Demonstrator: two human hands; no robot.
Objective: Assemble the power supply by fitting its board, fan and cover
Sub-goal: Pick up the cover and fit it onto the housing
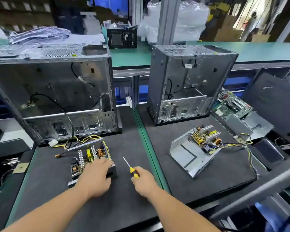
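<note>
An open power supply (pixel 85 159) lies on the left black mat, its board with coils and heat sinks showing. My left hand (pixel 95 177) rests over its near right side, fingers curled on the casing edge. My right hand (pixel 143 180) grips a yellow-handled screwdriver (pixel 130 166), its tip pointing up and left, apart from the supply. A second power supply casing (pixel 189 156) lies on the right mat with its board (pixel 206 139) tilted out of it and yellow and black wires (pixel 241 144) trailing right.
Two open computer cases stand behind: a large case (pixel 57 91) on the left, a smaller case (pixel 187 81) on the right. A green motherboard (pixel 233 104) lies at the far right. A green strip (pixel 147 144) divides the two mats. A dark box (pixel 121 38) stands at the back.
</note>
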